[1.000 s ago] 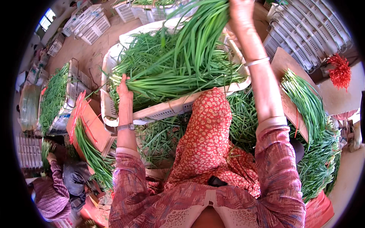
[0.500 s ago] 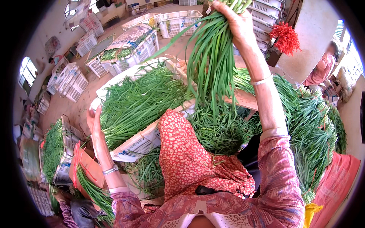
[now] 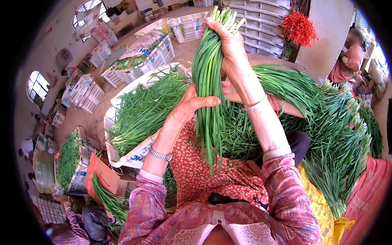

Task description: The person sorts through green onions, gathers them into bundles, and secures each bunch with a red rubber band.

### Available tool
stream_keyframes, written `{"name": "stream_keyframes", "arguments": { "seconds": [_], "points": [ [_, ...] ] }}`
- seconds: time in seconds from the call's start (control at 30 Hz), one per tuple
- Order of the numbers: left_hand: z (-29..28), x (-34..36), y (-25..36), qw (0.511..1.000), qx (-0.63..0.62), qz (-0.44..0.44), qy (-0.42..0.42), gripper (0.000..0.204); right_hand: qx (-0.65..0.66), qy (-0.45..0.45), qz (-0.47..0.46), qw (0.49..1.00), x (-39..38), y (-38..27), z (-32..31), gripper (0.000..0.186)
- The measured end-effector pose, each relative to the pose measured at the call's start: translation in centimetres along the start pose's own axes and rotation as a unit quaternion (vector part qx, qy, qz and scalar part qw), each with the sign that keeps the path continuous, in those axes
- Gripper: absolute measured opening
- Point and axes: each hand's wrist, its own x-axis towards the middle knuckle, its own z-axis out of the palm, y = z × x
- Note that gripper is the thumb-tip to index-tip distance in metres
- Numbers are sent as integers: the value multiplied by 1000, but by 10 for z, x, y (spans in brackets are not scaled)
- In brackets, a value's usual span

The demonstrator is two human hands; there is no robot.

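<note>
My right hand [image 3: 233, 48] grips a bunch of garlic chives [image 3: 207, 61] just under its pale stem ends, which point up and away from me. The long green leaves hang down over my lap. Lower on the same bunch, my left hand [image 3: 188, 103] has its thumb across the front and its fingers behind, their tips showing at the right side. To the left, a white crate [image 3: 109, 122] is heaped with loose garlic chives [image 3: 147, 108]. More chives [image 3: 286, 83] lie on a board [image 3: 261, 61] beyond my right forearm.
Stacked chives [image 3: 343, 134] rise at the right beside red sacking [image 3: 371, 192] and a yellow sack [image 3: 316, 200]. Red ties [image 3: 300, 28] hang near stacked white crates [image 3: 261, 30]. Another person [image 3: 352, 61] sits at the far right. A cardboard box [image 3: 108, 175] stands at lower left.
My right hand has drawn the bunch of garlic chives a little left and lower. My left hand has left the crate's far left side and come around the hanging leaves.
</note>
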Motion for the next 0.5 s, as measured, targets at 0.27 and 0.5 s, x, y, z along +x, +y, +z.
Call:
{"name": "stream_keyframes", "arguments": {
  "seconds": [0.27, 0.5],
  "points": [
    [-28, -31, 38, 986, -25, -103, 127, 63, -217, -26, 25, 976, 6, -5, -67, 65],
    [-40, -35, 58, 977, 72, -104, 171, 56, -343, -77, -3, 936, -37, 8, -34, 50]
  ]
}}
